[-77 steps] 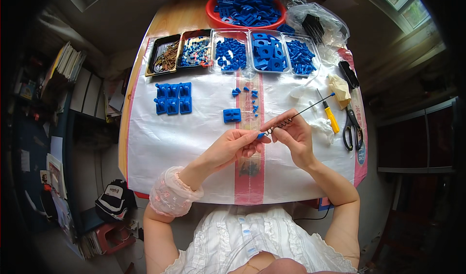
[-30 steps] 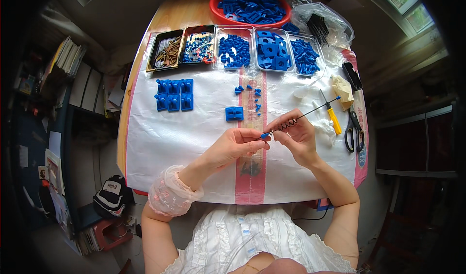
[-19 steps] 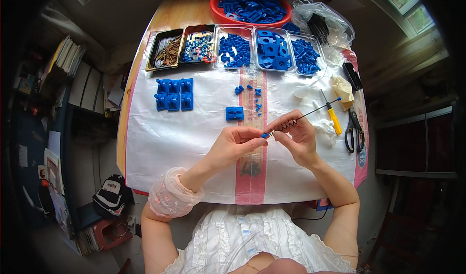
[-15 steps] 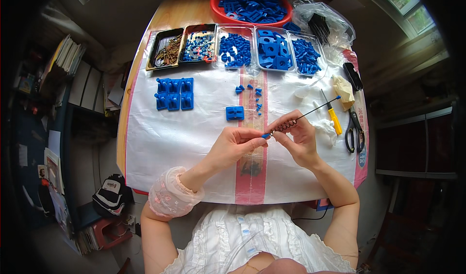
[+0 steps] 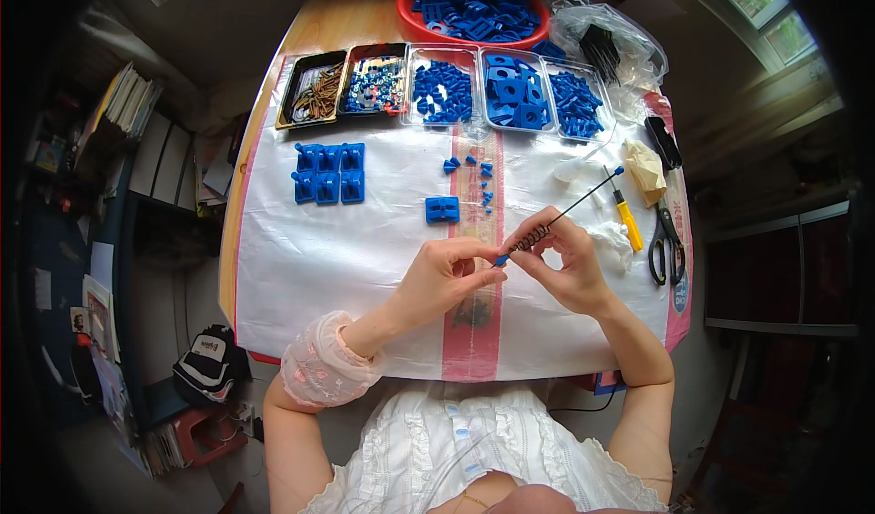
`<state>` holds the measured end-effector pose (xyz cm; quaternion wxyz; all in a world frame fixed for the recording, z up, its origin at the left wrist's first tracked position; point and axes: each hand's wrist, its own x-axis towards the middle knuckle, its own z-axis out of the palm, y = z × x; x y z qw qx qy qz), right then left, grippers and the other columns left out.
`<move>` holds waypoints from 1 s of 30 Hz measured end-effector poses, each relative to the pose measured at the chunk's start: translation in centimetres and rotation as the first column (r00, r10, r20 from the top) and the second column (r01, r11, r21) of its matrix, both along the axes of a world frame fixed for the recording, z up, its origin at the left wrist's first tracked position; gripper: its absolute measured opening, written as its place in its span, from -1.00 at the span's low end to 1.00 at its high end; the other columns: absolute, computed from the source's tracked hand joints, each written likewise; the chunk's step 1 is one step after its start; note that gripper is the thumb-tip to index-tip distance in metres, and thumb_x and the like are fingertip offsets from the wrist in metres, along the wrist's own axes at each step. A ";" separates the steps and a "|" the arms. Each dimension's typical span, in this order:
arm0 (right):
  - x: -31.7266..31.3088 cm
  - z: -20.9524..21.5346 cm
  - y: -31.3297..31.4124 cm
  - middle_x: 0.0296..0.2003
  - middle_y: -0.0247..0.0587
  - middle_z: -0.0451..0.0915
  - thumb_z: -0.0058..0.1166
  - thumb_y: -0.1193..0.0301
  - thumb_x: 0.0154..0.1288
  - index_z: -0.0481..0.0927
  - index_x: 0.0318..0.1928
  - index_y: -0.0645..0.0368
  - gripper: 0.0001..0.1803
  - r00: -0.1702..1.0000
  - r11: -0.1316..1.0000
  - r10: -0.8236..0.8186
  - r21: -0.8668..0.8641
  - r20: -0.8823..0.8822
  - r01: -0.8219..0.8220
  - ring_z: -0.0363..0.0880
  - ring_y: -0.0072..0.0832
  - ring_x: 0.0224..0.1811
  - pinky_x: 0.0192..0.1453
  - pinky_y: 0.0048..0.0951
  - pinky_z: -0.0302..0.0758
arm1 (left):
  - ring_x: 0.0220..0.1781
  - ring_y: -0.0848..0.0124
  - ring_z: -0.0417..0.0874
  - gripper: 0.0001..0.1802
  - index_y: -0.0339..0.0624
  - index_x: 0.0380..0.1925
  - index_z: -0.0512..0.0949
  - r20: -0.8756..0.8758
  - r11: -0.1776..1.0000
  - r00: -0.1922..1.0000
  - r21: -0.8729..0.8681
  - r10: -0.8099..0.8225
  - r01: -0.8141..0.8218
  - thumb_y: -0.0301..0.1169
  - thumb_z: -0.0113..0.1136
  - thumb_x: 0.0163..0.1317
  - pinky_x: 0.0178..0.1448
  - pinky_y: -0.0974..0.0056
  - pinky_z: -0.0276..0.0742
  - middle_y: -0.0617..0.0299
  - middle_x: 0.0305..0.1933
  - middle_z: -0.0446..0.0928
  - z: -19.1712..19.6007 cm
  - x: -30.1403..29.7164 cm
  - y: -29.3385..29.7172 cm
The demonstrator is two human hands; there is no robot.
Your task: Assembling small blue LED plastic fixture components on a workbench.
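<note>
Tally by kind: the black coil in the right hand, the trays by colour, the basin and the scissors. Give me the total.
Black coil: 1
Black trays: 2
Clear trays: 3
Red basin: 1
Scissors: 1
Total: 8

1 head-worn fisheye view looks down and forward over the nearby table (image 5: 330, 20).

One black coil (image 5: 529, 238), five trays (image 5: 442, 55)

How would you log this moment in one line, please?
left hand: fingers at blue tip | right hand: holding black coiled rod | nearby: blue block, yellow-handled screwdriver
</note>
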<state>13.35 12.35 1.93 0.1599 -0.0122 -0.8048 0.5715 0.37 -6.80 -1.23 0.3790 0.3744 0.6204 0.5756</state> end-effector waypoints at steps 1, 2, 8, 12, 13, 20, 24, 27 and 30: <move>0.0 0.0 0.0 -0.20 -0.32 0.74 0.35 0.62 0.34 0.63 -0.05 0.22 -0.78 1.000 1.000 0.004 0.004 -0.002 -0.004 0.73 -0.63 -0.23 -0.37 -0.62 0.48 | -0.42 0.73 0.46 -0.72 -0.22 0.03 0.81 -0.012 1.000 1.000 0.020 0.020 -0.020 -0.50 0.50 0.32 -0.34 0.48 0.37 0.39 -0.30 0.71 -0.3 0.0 0.1; -0.1 -0.1 0.0 -0.20 -0.32 0.74 0.35 0.62 0.35 0.63 -0.05 0.22 -0.78 1.000 1.000 0.001 0.006 -0.009 -0.001 0.73 -0.63 -0.23 -0.36 -0.63 0.48 | -0.43 0.73 0.43 -0.72 -0.22 0.01 0.82 -0.024 0.998 0.999 0.040 0.040 -0.039 -0.50 0.52 0.31 -0.35 0.47 0.35 0.40 -0.34 0.69 -0.4 0.0 0.1; -0.1 0.0 0.0 -0.18 -0.32 0.74 0.33 0.63 0.36 0.64 -0.05 0.21 -0.80 1.000 1.000 -0.002 -0.005 0.013 0.002 0.72 -0.64 -0.19 -0.33 -0.62 0.50 | -0.43 0.73 0.43 -0.76 -0.22 -0.04 0.84 0.020 0.996 0.996 0.020 0.086 -0.087 -0.49 0.52 0.30 -0.35 0.47 0.36 0.41 -0.34 0.71 -0.2 0.0 0.0; 0.0 -0.1 0.2 -0.16 -0.31 0.73 0.33 0.62 0.38 0.64 -0.03 0.21 -0.79 0.999 1.000 -0.001 -0.015 0.039 0.002 0.71 -0.65 -0.18 -0.31 -0.63 0.52 | -0.43 0.73 0.44 -0.77 -0.20 -0.04 0.84 0.031 0.996 0.995 0.000 0.092 -0.092 -0.48 0.51 0.31 -0.35 0.47 0.36 0.42 -0.35 0.72 -0.1 -0.2 0.0; 0.0 -0.1 0.3 -0.16 -0.30 0.73 0.33 0.62 0.38 0.64 -0.03 0.21 -0.79 0.999 1.000 -0.005 -0.021 0.045 0.006 0.71 -0.65 -0.18 -0.31 -0.63 0.52 | -0.43 0.74 0.44 -0.77 -0.20 -0.04 0.84 0.031 0.996 0.995 0.008 0.093 -0.093 -0.48 0.51 0.31 -0.35 0.48 0.36 0.43 -0.36 0.72 -0.1 -0.2 0.0; 0.4 2.8 2.3 -0.08 -0.31 0.74 0.40 0.57 0.31 0.64 0.02 0.21 -0.70 0.934 0.987 0.100 0.086 0.344 -0.138 0.69 -0.64 -0.19 -0.27 -0.56 0.56 | -0.43 0.73 0.45 -0.81 -0.19 -0.08 0.85 -0.023 0.998 0.998 0.029 0.064 -0.063 -0.50 0.50 0.31 -0.35 0.48 0.36 0.42 -0.36 0.74 0.0 -0.9 -0.4; 2.7 2.2 6.3 -0.18 -0.37 0.75 0.39 0.56 0.31 0.66 -0.01 0.21 -0.73 0.913 0.965 -0.022 0.247 0.408 -0.087 0.68 -0.62 -0.20 -0.19 -0.53 0.56 | -0.41 0.66 0.53 -0.81 -0.22 -0.09 0.84 -0.136 0.996 0.990 -0.085 -0.041 0.030 -0.48 0.50 0.30 -0.31 0.44 0.44 0.30 -0.32 0.79 1.5 -1.4 -1.0; 4.3 0.2 10.2 -0.28 -0.40 0.74 0.40 0.55 0.31 0.69 -0.08 0.21 -0.80 0.943 0.934 -0.254 0.310 0.217 0.180 0.67 -0.62 -0.28 -0.18 -0.55 0.54 | -0.38 0.43 0.72 -0.78 -0.24 -0.10 0.84 -0.177 0.985 0.975 -0.125 -0.137 0.116 -0.45 0.51 0.26 -0.23 0.31 0.58 0.09 -0.26 0.83 0.6 -2.2 -1.7; 4.3 -0.7 12.8 -0.23 -0.42 0.73 0.48 0.48 0.26 0.72 -0.05 0.17 -0.72 0.890 0.869 -0.436 0.320 0.134 0.378 0.65 -0.64 -0.17 -0.15 -0.54 0.52 | -0.31 0.30 0.80 -0.76 -0.25 -0.10 0.83 -0.246 0.951 0.946 -0.278 -0.210 0.139 -0.46 0.51 0.22 -0.18 0.26 0.62 0.00 -0.24 0.82 2.0 -2.8 -2.1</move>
